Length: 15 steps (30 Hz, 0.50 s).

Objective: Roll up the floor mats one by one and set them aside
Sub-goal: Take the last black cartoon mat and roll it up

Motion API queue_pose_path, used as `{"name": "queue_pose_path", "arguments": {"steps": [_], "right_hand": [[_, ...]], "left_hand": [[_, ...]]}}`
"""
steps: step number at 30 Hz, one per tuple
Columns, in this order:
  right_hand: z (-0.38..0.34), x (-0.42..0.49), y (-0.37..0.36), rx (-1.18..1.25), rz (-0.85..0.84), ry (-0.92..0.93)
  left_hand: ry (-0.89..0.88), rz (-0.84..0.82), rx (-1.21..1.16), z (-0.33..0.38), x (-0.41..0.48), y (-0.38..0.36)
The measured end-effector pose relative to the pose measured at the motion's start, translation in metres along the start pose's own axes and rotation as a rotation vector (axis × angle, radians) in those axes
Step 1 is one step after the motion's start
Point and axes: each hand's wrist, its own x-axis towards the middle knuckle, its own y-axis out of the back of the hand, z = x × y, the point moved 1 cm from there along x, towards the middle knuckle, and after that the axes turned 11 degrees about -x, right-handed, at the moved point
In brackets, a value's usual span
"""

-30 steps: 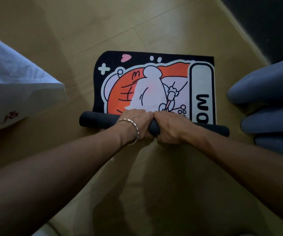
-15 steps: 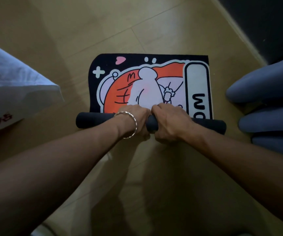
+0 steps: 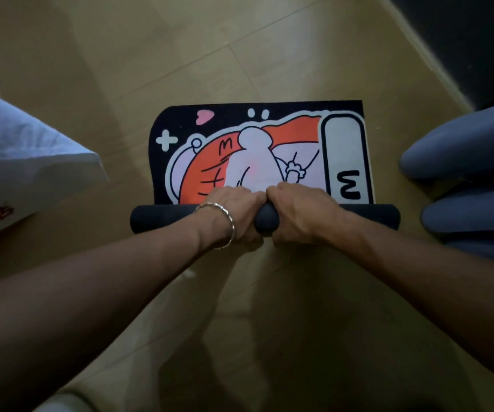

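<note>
Since one second ago the roll has advanced away from the body: less printed face shows, the lettering panel is cut from "OM" to a lone "M", and both hands sit farther up the picture.

Nearest: two bare forearms reach forward, converging at mid-roll. Left hand (image 3: 233, 211), thin silver bangle (image 3: 220, 226) on its wrist, and right hand (image 3: 297, 214) are both clenched over the dark grey rolled-up part of the mat (image 3: 265, 221), knuckles touching or nearly so.

The roll's long axis runs left–right, square to the arms. Both hands are equally near it, on its centre; the ends are unheld.

Directly beyond the hands the flat remainder of the black floor mat with an orange-and-white cartoon print (image 3: 269, 150) lies on tan wood-look flooring (image 3: 180, 55), its far edge parallel to the roll.

Judgement: the next turn goes straight away from the body; roughly half the mat is left.

Flanks: white cloth (image 3: 22, 162) left, grey-blue padded shapes (image 3: 465, 162) right, just beside the roll's end.
</note>
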Motion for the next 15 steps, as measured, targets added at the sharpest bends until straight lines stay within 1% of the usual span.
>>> {"name": "queue_pose_path", "arguments": {"steps": [1, 2, 3, 6, 8, 9, 13, 15], "right_hand": [[0.000, -0.001, -0.001, -0.014, 0.038, -0.002], [-0.001, -0.001, -0.001, -0.008, 0.033, -0.002], [-0.001, 0.000, -0.002, 0.011, -0.007, 0.005], [0.003, 0.005, 0.001, 0.078, -0.201, 0.032], [0.005, 0.006, 0.005, 0.105, -0.233, 0.026], [0.004, 0.006, 0.005, 0.091, -0.205, 0.019], [-0.005, 0.001, -0.002, -0.052, -0.007, -0.067], [-0.008, 0.001, -0.005, -0.141, 0.101, -0.074]], "left_hand": [[0.006, 0.003, -0.008, 0.000, -0.001, 0.001], [0.000, 0.016, -0.014, 0.000, -0.002, 0.001], [-0.023, 0.035, -0.015, -0.001, -0.003, -0.001], [-0.103, 0.104, 0.035, -0.002, -0.009, -0.011], [-0.098, 0.100, 0.055, -0.002, -0.009, -0.013], [-0.084, 0.090, 0.051, -0.002, -0.007, -0.013], [-0.023, 0.089, 0.009, -0.003, 0.000, -0.004], [-0.024, 0.135, -0.004, -0.004, 0.001, -0.003]]}}
